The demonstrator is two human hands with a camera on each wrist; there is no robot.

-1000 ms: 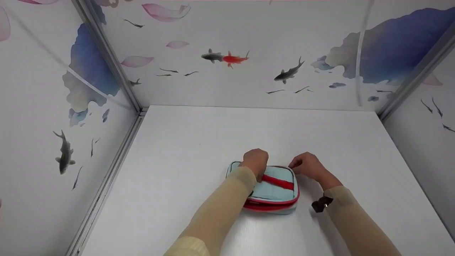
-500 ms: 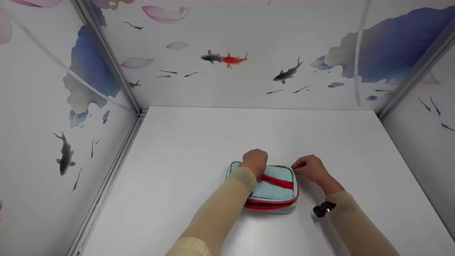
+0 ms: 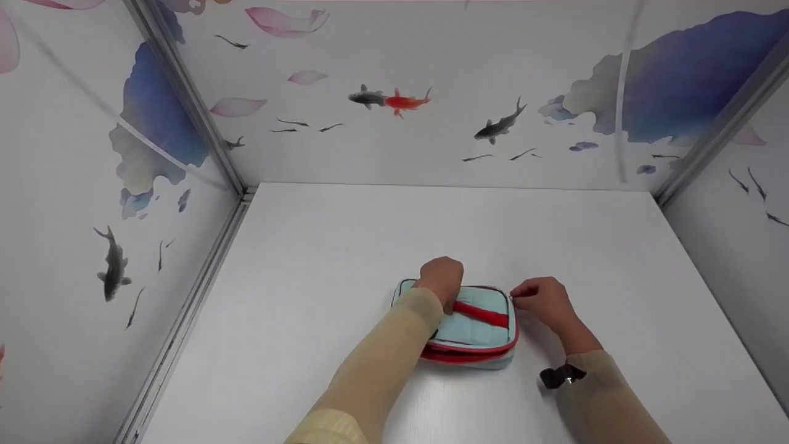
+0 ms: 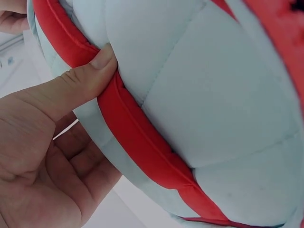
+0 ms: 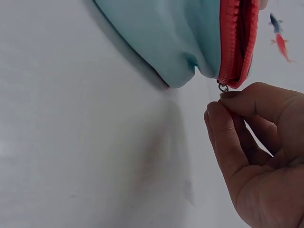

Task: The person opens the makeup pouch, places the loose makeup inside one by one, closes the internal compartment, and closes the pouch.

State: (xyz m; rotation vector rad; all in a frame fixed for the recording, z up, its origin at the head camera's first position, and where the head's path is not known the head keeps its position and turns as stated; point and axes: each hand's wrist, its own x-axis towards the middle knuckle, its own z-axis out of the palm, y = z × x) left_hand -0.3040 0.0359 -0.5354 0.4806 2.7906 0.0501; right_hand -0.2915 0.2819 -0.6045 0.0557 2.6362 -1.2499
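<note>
A light-blue quilted zip bag (image 3: 478,333) with red trim lies on the white table, its red zipper partly undone along the near side. My left hand (image 3: 441,280) grips the bag by its far edge. In the left wrist view, the thumb presses on the red strap (image 4: 137,142) while the other fingers go behind the bag. At the bag's right far corner, my right hand (image 3: 547,302) pinches the zipper pull (image 5: 223,87) between thumb and index finger. The fingertips hide most of the pull. Red zipper teeth (image 5: 229,42) stand apart above it.
The white table (image 3: 308,246) is enclosed by white panels (image 3: 394,154) printed with fish, petals and blue leaves. Metal rails (image 3: 185,92) run along the corners. A black device (image 3: 561,375) is strapped at the right wrist.
My right hand has moved slightly toward me and to the right, round the bag's right far corner, with the zipper pull. The left hand and the bag stay nearly still.
</note>
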